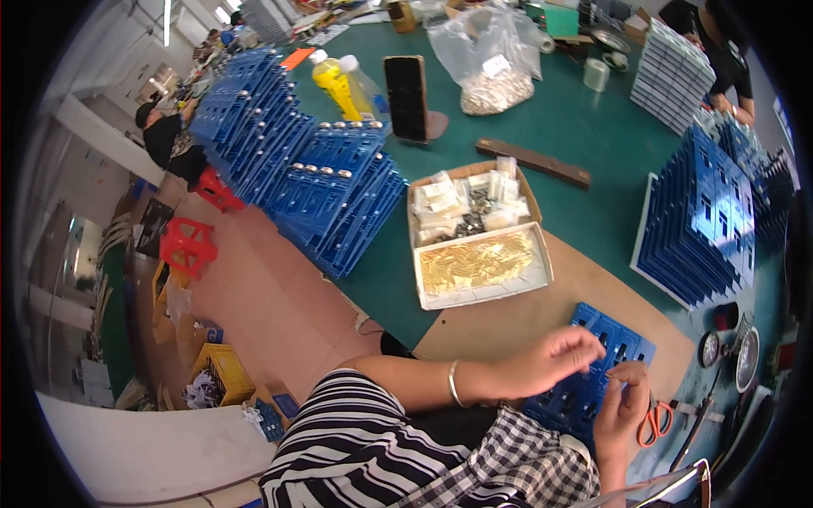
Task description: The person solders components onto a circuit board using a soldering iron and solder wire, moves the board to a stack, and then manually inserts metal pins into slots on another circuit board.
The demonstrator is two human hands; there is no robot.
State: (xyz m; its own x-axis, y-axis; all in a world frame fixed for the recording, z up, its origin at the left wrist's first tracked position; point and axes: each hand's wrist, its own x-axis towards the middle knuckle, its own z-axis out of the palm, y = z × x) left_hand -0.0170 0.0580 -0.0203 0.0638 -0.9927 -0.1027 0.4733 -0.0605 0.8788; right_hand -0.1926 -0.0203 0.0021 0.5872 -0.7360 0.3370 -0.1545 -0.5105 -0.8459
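Observation:
A blue plastic panel with slots and cut-outs [584, 391] lies in front of me on a brown board. My left hand [559, 362], a bangle on its wrist, hovers across the panel's left side with fingers bent in toward the thumb. Whatever it may hold is too small to make out. Over the panel's right edge, my right hand [625, 402] has thumb and index finger pressed together in a pinch; anything between them is too tiny to name. Past the panel stands a cardboard box [484, 298] with thin gold-coloured metal pieces in its near section and small packets behind.
Orange-handled scissors [655, 423] lie right of my right hand. Stacks of blue panels rise at left [334, 199] and right [699, 224]. A phone [406, 97], a yellow bottle [337, 85], a dark bar [533, 162] and a plastic bag [495, 89] occupy the green table. Other people work farther off.

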